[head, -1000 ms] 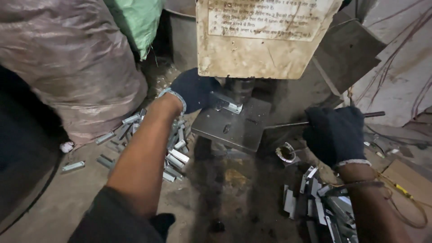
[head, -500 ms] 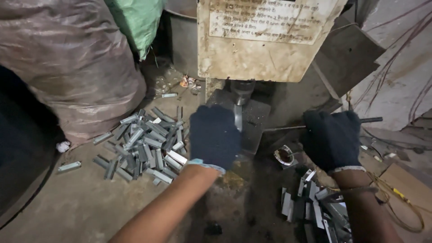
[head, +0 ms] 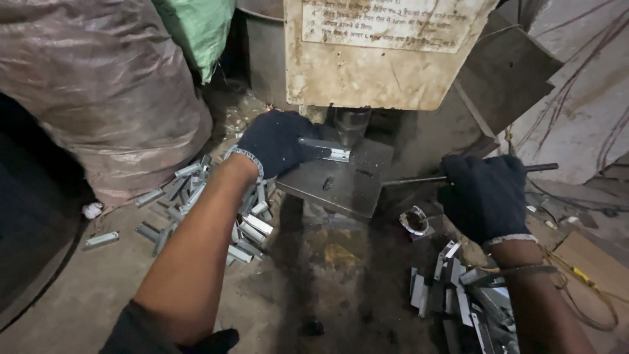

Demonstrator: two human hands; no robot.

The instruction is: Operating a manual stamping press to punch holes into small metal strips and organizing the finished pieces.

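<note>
You stood in a small metalworking shop, rough and grimy. A worn, beige-painted press machine [head: 386,59] loomed in front of you, its dark round ram [head: 350,124] coming down over a flat grey steel bed plate [head: 341,180]. Short, bright stamped metal pieces [head: 196,196] lay heaped on the dusty, oil-stained concrete floor [head: 78,301] to one side, and another pile of cut metal strips [head: 465,301] sat at the other. Bulging plastic-wrapped sacks [head: 98,85] crowded in beside the machine. Your hands wore dark knitted work gloves [head: 488,196], as the place demanded.
</note>
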